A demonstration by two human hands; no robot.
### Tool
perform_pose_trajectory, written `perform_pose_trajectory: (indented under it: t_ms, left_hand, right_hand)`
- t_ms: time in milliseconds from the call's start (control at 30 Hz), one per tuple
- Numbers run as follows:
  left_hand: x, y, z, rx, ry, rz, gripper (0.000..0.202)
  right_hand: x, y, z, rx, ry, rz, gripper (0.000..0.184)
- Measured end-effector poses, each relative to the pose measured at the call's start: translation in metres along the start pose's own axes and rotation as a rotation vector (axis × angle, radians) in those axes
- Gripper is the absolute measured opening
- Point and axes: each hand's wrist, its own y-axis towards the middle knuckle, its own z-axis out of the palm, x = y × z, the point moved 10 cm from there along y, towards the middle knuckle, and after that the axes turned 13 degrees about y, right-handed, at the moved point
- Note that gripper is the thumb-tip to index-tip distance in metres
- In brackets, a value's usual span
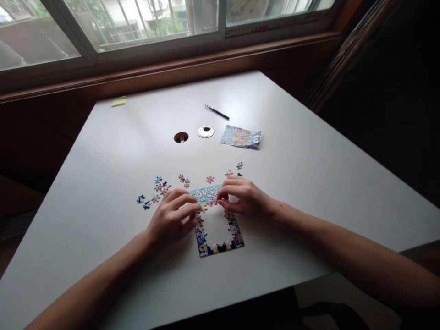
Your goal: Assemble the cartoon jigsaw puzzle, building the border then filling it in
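Observation:
A partly built jigsaw puzzle (222, 248) lies on the white table, its border joined into a frame around a bare middle. Blue lettering art runs along its top edge. My left hand (175, 213) rests at the frame's upper left, fingers bent and apart, a fingertip by a yellowish puzzle piece. From the right, my right hand (242, 195) reaches over the top of the frame, thumb and index finger pinched at a small reddish puzzle piece (213, 202). The fingers partly hide the upper corners.
Several loose puzzle pieces (156, 198) are scattered left of and beyond the frame. Farther back lie a creased picture sheet (241, 137), a pen (217, 112), a round metal cover (205, 132), a table hole (180, 137) and a yellow sticky note (118, 101).

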Motion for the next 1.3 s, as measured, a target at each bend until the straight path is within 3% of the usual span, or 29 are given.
perform_pose_trajectory:
  t_ms: [167,667,1300]
  left_hand:
    - [-0.001,-0.002,0.009,0.074,0.041,0.027,0.033]
    - [-0.001,-0.006,0.018,0.136,0.067,0.046,0.05]
    - [-0.002,-0.004,0.019,0.152,0.067,0.054,0.043]
  right_hand:
    - [-0.004,0.002,0.01,0.047,-0.044,0.035,0.012]
    - [-0.01,0.0,0.018,0.115,-0.068,0.086,0.013]
    - [-0.009,-0.001,0.02,0.132,-0.099,0.096,0.014]
